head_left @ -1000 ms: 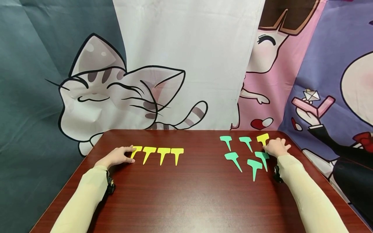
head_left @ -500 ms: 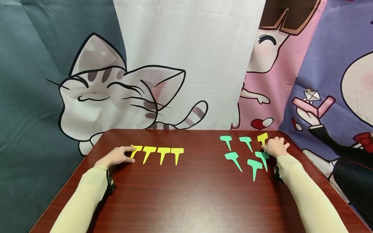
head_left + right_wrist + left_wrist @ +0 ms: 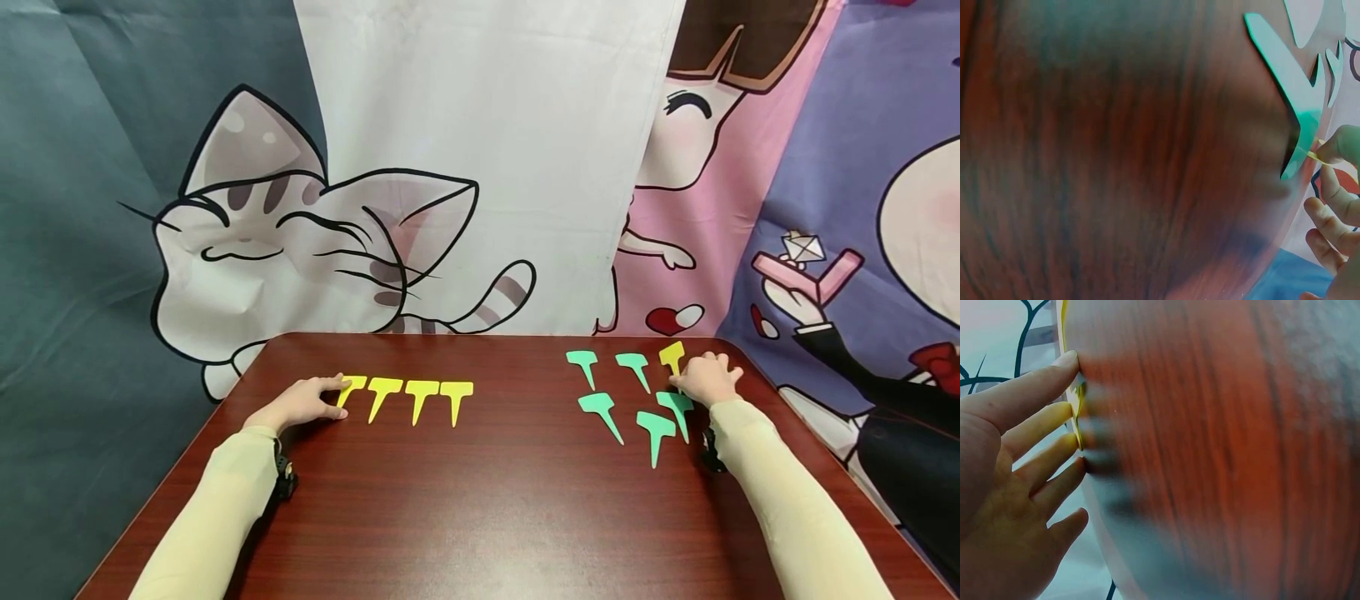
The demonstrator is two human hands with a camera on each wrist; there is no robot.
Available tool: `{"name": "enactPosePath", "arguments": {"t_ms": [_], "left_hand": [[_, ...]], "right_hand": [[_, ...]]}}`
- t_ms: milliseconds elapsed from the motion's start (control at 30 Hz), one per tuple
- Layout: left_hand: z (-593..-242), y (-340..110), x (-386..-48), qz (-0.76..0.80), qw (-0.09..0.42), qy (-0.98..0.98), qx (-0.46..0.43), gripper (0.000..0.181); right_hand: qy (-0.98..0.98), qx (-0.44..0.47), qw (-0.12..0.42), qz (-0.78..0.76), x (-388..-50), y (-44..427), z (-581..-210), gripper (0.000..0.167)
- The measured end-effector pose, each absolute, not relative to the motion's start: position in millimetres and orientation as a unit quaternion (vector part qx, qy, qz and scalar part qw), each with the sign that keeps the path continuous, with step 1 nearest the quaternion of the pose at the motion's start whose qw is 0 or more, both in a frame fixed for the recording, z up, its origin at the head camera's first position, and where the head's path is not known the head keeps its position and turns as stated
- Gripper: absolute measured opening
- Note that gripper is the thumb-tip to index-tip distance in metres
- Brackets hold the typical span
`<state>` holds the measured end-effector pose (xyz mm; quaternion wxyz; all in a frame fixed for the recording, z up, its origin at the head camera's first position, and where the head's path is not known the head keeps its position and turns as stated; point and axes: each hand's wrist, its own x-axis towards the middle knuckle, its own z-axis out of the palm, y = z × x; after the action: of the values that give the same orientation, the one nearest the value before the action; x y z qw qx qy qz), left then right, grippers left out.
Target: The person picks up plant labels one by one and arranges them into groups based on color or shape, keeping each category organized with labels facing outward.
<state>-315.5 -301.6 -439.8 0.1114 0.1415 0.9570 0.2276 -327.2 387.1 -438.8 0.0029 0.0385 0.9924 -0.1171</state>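
Note:
In the head view, my right hand (image 3: 708, 379) pinches a yellow T-shaped plant label (image 3: 672, 356) by its stem between thumb and finger, its wide head pointing away. Beside that hand lies a green plant label (image 3: 677, 402), also large in the right wrist view. At the left, my left hand (image 3: 303, 402) rests with outstretched fingertips at the leftmost yellow plant label (image 3: 354, 383), partly covering it. The left wrist view shows its fingers (image 3: 1044, 428) fairly straight, with a sliver of yellow label (image 3: 1079, 412) at the tips.
Three more yellow labels (image 3: 422, 398) continue the left row. Several other green labels (image 3: 597, 405) lie loosely grouped at the right. The dark red-brown table (image 3: 487, 508) ends at a back edge against a printed cartoon curtain (image 3: 480, 125).
My right hand has shifted slightly left, and the yellow label in it has tilted and moved a little with it. My left hand and the left row stay where they were.

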Motion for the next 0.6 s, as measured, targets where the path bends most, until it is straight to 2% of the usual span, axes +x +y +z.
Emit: {"name": "enactPosePath", "arguments": {"t_ms": [600], "left_hand": [[-438.2, -301.1, -314.9, 0.231, 0.115, 0.956, 0.137, 0.07]], "right_hand": [[0.993, 0.043, -0.01, -0.113, -329.3, 385.6, -438.4, 0.032]]}}
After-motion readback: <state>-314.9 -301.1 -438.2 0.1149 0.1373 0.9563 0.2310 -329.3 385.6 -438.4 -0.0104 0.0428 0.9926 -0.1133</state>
